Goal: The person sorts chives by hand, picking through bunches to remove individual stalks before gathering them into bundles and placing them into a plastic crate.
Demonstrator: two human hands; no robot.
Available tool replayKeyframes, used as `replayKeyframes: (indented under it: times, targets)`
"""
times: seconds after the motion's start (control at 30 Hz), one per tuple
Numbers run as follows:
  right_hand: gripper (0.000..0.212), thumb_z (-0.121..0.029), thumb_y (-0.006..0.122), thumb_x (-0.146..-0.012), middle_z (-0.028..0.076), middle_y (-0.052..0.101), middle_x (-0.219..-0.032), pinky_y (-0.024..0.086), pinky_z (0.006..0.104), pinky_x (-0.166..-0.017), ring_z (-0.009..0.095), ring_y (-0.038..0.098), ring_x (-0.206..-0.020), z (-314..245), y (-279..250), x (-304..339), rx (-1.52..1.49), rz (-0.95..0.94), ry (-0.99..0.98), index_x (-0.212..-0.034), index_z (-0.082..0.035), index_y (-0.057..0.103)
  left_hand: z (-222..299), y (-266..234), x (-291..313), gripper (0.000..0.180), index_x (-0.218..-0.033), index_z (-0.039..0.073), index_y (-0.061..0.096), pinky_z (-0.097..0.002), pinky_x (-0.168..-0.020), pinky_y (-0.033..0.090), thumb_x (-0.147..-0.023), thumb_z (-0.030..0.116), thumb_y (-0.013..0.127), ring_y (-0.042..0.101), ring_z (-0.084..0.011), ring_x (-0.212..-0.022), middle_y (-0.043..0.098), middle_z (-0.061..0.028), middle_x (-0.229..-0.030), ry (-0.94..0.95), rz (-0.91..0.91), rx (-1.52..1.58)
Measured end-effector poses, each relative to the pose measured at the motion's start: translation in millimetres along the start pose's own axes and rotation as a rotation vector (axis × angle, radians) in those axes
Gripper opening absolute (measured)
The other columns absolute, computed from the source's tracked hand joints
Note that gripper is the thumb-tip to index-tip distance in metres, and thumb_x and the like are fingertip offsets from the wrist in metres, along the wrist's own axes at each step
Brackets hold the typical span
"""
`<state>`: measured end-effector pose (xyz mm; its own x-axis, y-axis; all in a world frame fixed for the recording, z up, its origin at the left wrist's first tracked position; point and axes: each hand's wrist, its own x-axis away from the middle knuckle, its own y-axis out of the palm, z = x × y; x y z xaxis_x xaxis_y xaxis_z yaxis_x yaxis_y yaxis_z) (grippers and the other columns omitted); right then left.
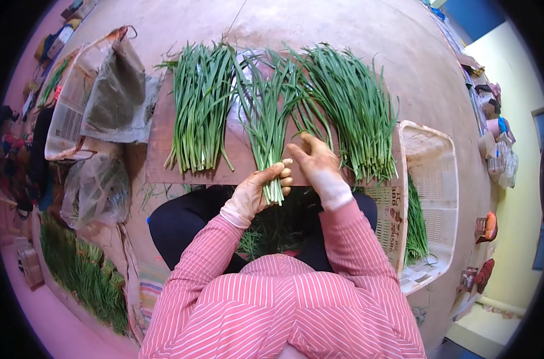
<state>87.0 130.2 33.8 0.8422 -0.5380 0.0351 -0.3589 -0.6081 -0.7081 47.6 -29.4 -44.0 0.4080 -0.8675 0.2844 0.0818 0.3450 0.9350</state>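
My left hand [261, 190] is closed around the pale stem ends of a bunch of garlic chives [269, 128], whose green leaves fan out away from me over a low board [155, 158]. Just right of it, my right hand [317, 164] has its fingers bent, with a thin yellowish chive leaf [304, 132] curving at the fingertips. A thick pile of chives [201, 113] lies on the board to the left. To the right spreads a larger pile [356, 113], stem ends toward me. Both hands look covered by thin pale gloves.
A white plastic crate [444, 203] with chives [414, 224] stands at the right. On the left are another crate [65, 122] draped with a grey cloth [113, 99], a clear plastic bag [98, 191] and many chive bundles [83, 275]. Leaf scraps [266, 233] lie between my knees.
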Motion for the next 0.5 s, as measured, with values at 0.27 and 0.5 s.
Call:
replayKeyframes:
  times: [0.27, 0.5]
  targets:
    - [0.049, -0.055, 0.066, -0.079, 0.01, 0.065, -0.069, 0.051, 0.0376, -0.061, 0.027, 0.065, -0.065, -2.7, -15.2, 84.5, 0.094, -0.321, 0.019, -0.083, -0.006, 0.069, -4.4, 12.4, -0.6, 0.046, -0.132, -0.003, 0.042, -0.04, -0.09, 0.051, -0.094, 0.02, 0.056, 0.062, -0.0239, -0.098, 0.06, -0.0066, -0.098, 0.034, 0.018, -0.024]
    - [0.028, -0.028, 0.052, -0.096, 0.004, 0.067, -0.076, 0.046, 0.0237, -0.05, 0.01, 0.061, -0.056, 6.4, -4.1, 78.5, -0.356, -0.642, 0.339, -0.098, -0.002, 0.064, -6.2, 23.2, 2.3, 0.045, -0.132, -0.002, 0.042, -0.0381, -0.089, 0.052, -0.095, 0.02, 0.055, 0.063, -0.0229, -0.093, 0.06, -0.0036, -0.09, -0.028, 0.032, -0.049]
